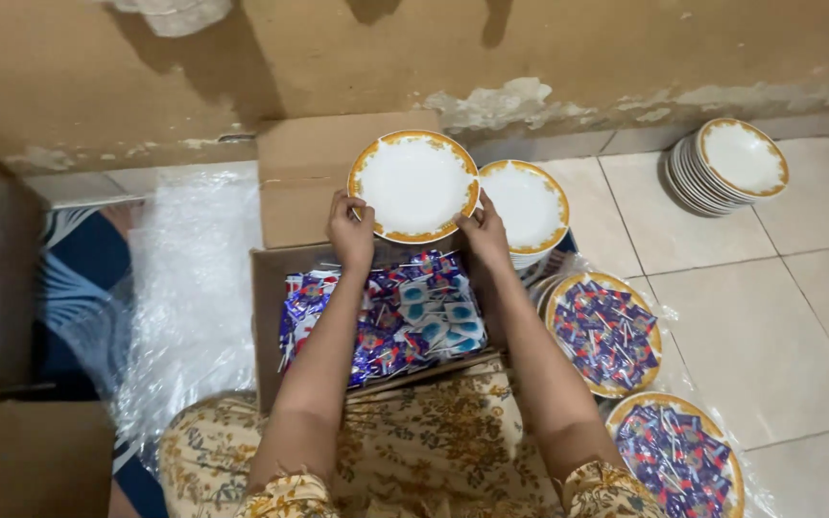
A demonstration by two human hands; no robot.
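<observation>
Cardboard forms the open box [266, 317] on the tiled floor [769, 317], and it is filled with small sachets [405, 321] in purple, blue and red wrappers. A white plate with an orange-gold rim [414, 184] is held upright above the far edge of the box, its face turned to the camera. It is gripped at its lower left rim by the left hand [350, 230] and at its lower right rim by the right hand [485, 233], each grip closed on the rim with the thumb on the front. Both forearms are stretched forward over the box from a floral-patterned lap.

Just behind the held plate, a stack of matching plates [530, 206] is seen on the floor. Near the right edge of the box, two plates heaped with sachets [606, 331] are wrapped in clear plastic. A further stack of empty plates [736, 163] is set well apart, by the wall.
</observation>
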